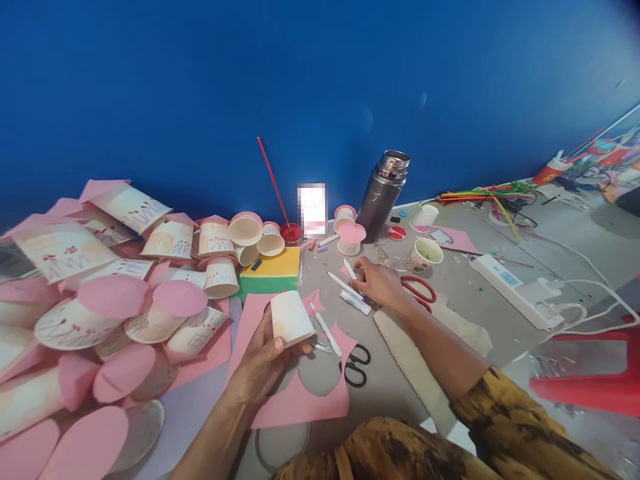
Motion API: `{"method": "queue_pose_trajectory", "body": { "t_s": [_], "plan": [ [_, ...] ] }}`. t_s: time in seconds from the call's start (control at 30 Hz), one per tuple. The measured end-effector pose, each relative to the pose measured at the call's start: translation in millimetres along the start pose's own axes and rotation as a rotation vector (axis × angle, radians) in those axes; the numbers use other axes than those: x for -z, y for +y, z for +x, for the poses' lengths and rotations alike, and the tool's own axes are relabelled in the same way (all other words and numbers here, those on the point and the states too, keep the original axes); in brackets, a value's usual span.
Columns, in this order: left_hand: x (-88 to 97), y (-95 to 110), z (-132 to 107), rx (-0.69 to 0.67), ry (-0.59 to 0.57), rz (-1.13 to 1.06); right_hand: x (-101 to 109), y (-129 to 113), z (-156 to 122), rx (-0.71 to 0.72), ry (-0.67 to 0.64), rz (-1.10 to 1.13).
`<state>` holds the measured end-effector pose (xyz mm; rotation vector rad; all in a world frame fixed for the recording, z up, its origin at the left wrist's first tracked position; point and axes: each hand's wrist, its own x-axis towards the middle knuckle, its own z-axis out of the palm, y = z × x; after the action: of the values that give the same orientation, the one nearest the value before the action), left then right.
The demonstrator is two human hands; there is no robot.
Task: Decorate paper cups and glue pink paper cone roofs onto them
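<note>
My left hand (pixel 265 353) is wrapped round a white paper cup (pixel 291 319) with a faint peach patch, held tilted above cut pink paper (pixel 310 405). At the middle of the table, my right hand (pixel 380 285) has its thumb and bent fingers closed about a white marker (pixel 350 269). A second white marker (pixel 343 283) lies partly by its fingertips, and a glue stick (pixel 355 303) is just below. Between my hands lies another white marker (pixel 326 330) on the pink paper. Black-handled scissors (pixel 355 367) rest beside it, their blades partly behind the cup.
Decorated paper cups with pink paper tops (pixel 125 300) crowd the left side. A dark metal flask (pixel 383 200) stands by the blue wall. Red-handled scissors (pixel 419 291), a green-filled cup (pixel 424 255) and a white power strip (pixel 516 292) with cables are on the right.
</note>
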<state>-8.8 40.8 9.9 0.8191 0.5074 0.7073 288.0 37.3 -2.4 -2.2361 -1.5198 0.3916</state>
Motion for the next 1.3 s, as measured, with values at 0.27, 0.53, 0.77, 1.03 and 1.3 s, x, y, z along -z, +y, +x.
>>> {"method": "queue_pose_trajectory", "body": {
  "t_s": [0.27, 0.53, 0.77, 1.03, 1.3],
  "plan": [
    [0.1, -3.1, -0.8, -0.050, 0.094, 0.062, 15.0, 4.1, -6.9, 0.274, -0.043, 0.337],
    [0.7, -0.8, -0.8, -0.046, -0.013, -0.053, 11.7, -24.2, -53.8, 0.407, 0.170, 0.960],
    [-3.4, -3.6, 0.1, -0.005, -0.108, -0.142, 25.4, -41.5, -75.3, 0.614, 0.225, 0.880],
    [-7.3, -16.4, 1.3, -0.027, -0.085, -0.101, 23.3, -58.4, -80.9, 0.726, 0.242, 0.661],
    [-8.8, -18.5, 0.8, -0.025, -0.051, -0.059, 23.6, -60.7, -79.6, 0.745, 0.262, 0.605]
  ]
}}
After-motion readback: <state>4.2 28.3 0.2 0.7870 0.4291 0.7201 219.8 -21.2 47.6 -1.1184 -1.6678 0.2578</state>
